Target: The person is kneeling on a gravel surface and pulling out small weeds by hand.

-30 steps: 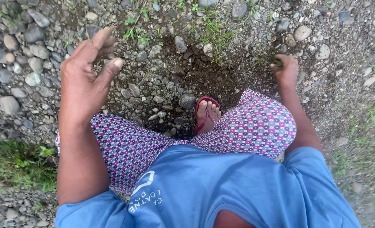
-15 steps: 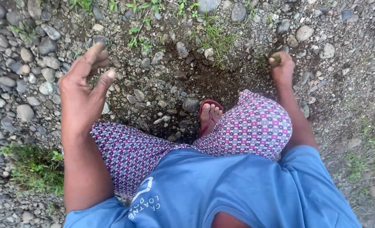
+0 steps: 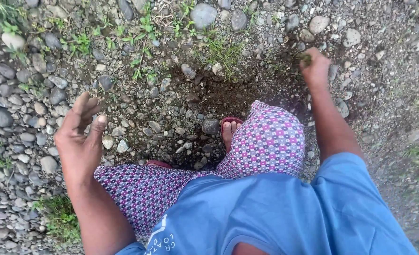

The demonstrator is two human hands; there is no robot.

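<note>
the right hand [image 3: 315, 68] is curled shut, pinching a small green tuft of weed [image 3: 306, 58] at the far right of the dug patch of dark soil [image 3: 228, 94]. the left hand [image 3: 79, 137] hangs spread and empty over grey pebbles [image 3: 25, 104], fingers loose. a foot in a red sandal [image 3: 229, 128] stands on the gravel beside the patterned knee [image 3: 266, 141]

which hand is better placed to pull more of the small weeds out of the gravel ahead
Right. The right hand is down at the ground, fingers pinched on a green tuft beside the dug soil. The left hand hangs open above the stones, holding nothing.
</note>
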